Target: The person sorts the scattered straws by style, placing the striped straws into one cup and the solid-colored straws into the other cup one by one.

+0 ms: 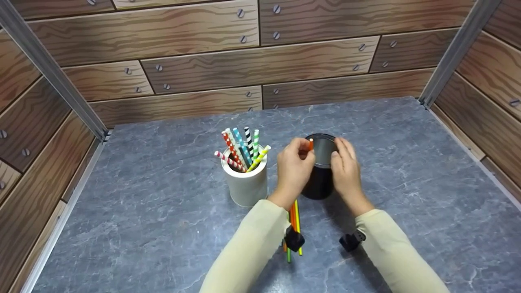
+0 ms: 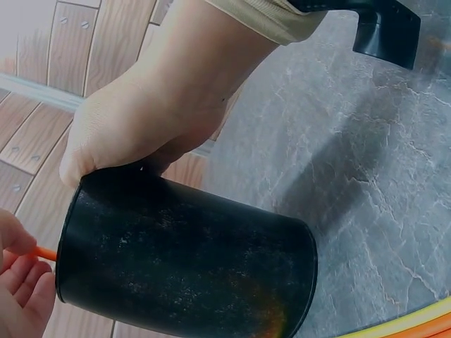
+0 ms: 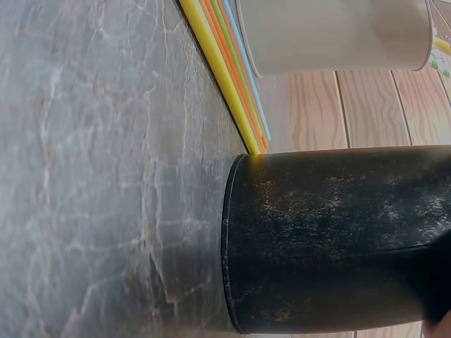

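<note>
Over the left side of the black cup's mouth, my left hand (image 1: 296,171) pinches an orange straw (image 1: 311,143) between thumb and fingertips. Its lower part is hidden inside the cup. The black cup (image 1: 318,185) stands upright on the table, and my right hand (image 1: 346,175) holds it by the right side of its rim. In the left wrist view the orange straw (image 2: 46,253) shows as a short piece between the left fingertips (image 2: 17,239) and the cup's rim. The right wrist view has the cup's dark side wall (image 3: 317,232) filling the lower right.
A white cup (image 1: 249,189) of patterned straws (image 1: 240,147) stands left of the black cup. Several plain straws (image 1: 298,219) in yellow, orange, green and blue lie on the grey table (image 1: 163,228), partly under the left forearm. Wood-patterned panels (image 1: 203,69) enclose the back and sides.
</note>
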A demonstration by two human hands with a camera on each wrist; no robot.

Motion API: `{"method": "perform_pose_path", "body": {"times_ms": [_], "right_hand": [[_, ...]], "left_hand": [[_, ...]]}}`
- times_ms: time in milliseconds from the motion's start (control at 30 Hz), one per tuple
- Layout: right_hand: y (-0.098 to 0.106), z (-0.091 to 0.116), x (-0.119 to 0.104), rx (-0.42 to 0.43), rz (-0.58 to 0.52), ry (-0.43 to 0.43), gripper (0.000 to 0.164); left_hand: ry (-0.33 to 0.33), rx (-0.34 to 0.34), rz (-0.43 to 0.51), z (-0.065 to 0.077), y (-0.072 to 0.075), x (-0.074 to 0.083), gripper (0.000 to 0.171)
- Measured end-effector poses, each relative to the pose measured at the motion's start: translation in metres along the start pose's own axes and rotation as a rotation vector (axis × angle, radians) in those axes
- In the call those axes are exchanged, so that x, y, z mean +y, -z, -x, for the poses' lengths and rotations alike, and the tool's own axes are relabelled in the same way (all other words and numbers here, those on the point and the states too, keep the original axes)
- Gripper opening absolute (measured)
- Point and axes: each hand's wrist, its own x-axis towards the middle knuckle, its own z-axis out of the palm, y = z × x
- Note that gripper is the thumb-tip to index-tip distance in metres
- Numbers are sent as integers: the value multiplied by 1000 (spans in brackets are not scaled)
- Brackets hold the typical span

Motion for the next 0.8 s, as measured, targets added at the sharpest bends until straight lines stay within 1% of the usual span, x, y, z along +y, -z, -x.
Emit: {"method": "perform_pose_path", "body": {"times_ms": [133,267,433,633,733,800], "right_hand": [[1,0,0,-2,4,-5,44],[1,0,0,-6,0,-6,44],[1,0,-1,-5,4,-2,44],[1,0,-1,2,11,-6,44],[0,0,0,6,15,-5,44],[0,0,0,9,11,-1,44]], "left_hand": [[19,-2,18,1,0,-1,11],[44,4,56,2,2,-2,13],[27,40,105,6,7,-7,14],[12,78,100,14,14,-20,14],[36,89,77,19,15,-28,16],[65,88,51,23,15,-34,17]]}}
